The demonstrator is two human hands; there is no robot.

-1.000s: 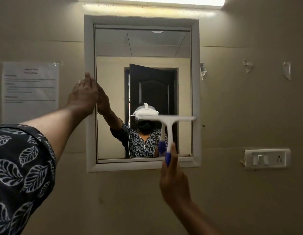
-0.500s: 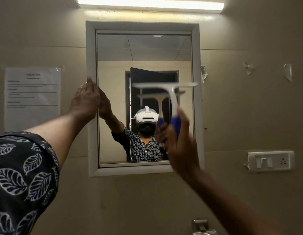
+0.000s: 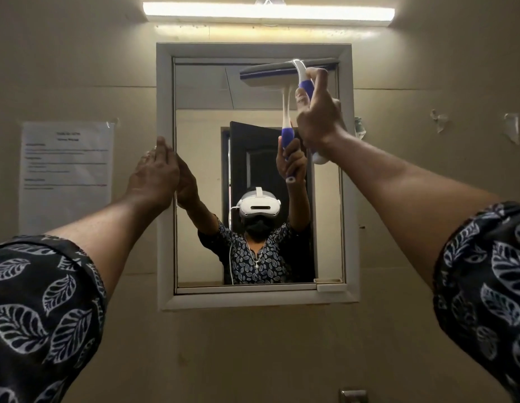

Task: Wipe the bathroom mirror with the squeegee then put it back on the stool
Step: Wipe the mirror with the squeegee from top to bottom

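We grip white-blue plastic squeegee (image 3: 282, 69) in right hand (image 3: 316, 117), blade at top edge of white-framed rectangular mirror (image 3: 165, 112); left hand (image 3: 154, 178) flat on left frame.

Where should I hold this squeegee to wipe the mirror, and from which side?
Take the squeegee by its blue handle, coming from below: the blade lies crosswise at the top of the mirror, so the handle slants down and away from the glass. The right hand wraps it there.
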